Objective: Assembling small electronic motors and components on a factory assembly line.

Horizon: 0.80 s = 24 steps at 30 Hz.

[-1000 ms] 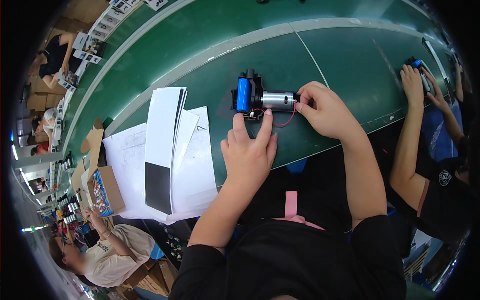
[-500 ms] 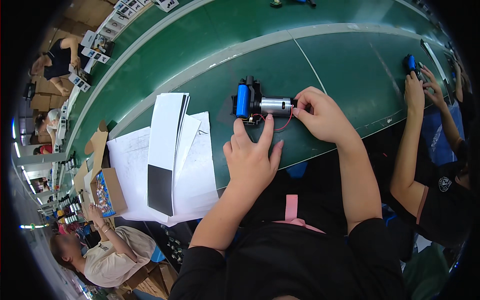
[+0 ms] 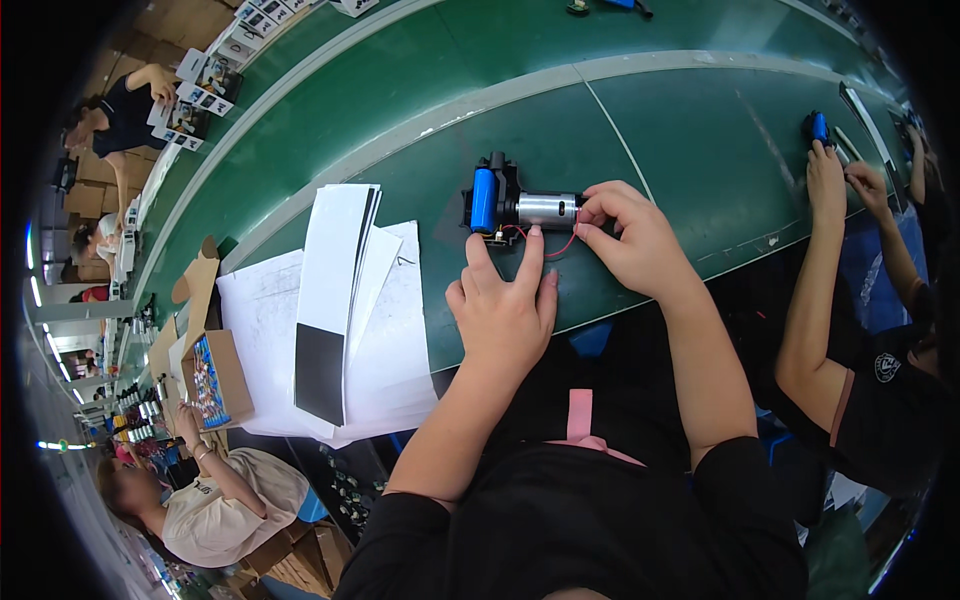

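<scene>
A silver cylindrical motor (image 3: 545, 208) lies sideways on the green bench, its left end at a black plastic housing (image 3: 508, 190). Upright along the housing's left side sits a blue cylindrical battery cell (image 3: 483, 200). My right hand (image 3: 635, 245) pinches the motor's right end between thumb and fingers, hiding that end. A thin red wire (image 3: 563, 248) loops from under the housing to the motor's right end. My left hand (image 3: 503, 315) has its index and middle fingers stretched apart, one tip at the foot of the battery, the other against the motor's lower edge.
Left of my hands, a stack of white papers (image 3: 335, 260) lies on a large white sheet (image 3: 260, 330). Beyond it stands an open carton (image 3: 228, 375) of small blue parts. A co-worker at right handles another blue-and-black unit (image 3: 818, 128). A raised pale strip (image 3: 420, 130) crosses the bench.
My right hand has shifted slightly left, its fingers closer around the motor's end. My left hand stays nearly in place. The co-worker's far hand at right has moved lower.
</scene>
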Each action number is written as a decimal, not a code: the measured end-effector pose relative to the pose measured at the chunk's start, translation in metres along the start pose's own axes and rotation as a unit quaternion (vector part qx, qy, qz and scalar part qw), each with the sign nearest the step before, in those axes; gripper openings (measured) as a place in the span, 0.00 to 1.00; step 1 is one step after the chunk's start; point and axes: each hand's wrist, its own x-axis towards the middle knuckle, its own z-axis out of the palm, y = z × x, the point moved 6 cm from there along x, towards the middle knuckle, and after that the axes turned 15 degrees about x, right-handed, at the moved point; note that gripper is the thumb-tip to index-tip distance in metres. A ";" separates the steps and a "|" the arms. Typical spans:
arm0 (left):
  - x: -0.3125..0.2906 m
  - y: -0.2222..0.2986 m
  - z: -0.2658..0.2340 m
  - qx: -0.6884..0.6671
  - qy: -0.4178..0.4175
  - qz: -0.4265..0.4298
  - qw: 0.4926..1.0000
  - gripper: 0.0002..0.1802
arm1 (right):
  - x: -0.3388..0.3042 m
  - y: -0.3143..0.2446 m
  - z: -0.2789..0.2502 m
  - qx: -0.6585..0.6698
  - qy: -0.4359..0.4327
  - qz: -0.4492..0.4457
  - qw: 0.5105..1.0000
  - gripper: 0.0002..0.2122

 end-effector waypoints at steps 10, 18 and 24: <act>0.001 0.000 0.000 0.000 -0.003 0.001 1.000 0.30 | 0.003 0.010 -0.007 -0.004 0.028 0.050 0.998 0.05; -0.002 -0.006 0.003 -0.027 -0.015 0.001 1.000 0.31 | 0.005 0.014 -0.001 -0.025 0.032 0.078 0.996 0.06; 0.000 -0.004 0.003 -0.016 0.007 0.016 1.000 0.30 | 0.007 0.015 -0.001 -0.033 0.062 0.026 0.997 0.06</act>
